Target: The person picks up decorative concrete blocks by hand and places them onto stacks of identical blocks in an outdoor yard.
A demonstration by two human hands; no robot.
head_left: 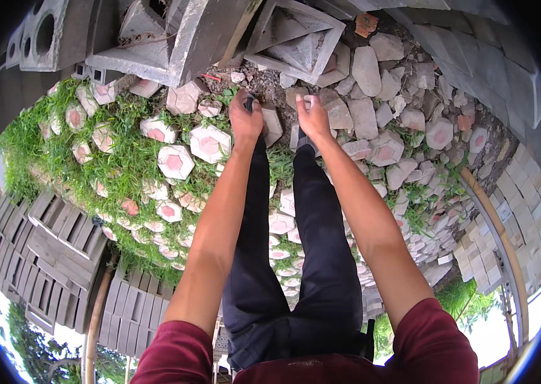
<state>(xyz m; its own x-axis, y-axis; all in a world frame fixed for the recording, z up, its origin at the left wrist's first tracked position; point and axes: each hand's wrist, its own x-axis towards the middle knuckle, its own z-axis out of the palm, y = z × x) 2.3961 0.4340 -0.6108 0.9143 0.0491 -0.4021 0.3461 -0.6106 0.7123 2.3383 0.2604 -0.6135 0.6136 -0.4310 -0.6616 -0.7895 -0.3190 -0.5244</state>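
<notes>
Both my arms reach out in front of my legs, low over the stony ground. My left hand (243, 123) is closed, with a small dark object (248, 103) showing between thumb and fingers; its kind is not clear. To its right, my right hand (313, 120) has its fingers curled together, with something pale at the fingertips that I cannot make out. A grey paver (272, 125) lies between the two hands. Flat stone slabs (337, 114) lie just right of my right hand. Beyond both hands a square concrete block (294, 40) with a recessed face rests on the soil.
Hexagonal pavers with pinkish centres (210, 143) are set in grass on the left. Loose stone pieces (366, 72) cover the ground at right. Large concrete blocks (149, 45) stand at the far left. Stacked grey blocks (59, 249) and bamboo poles (495, 224) line the sides.
</notes>
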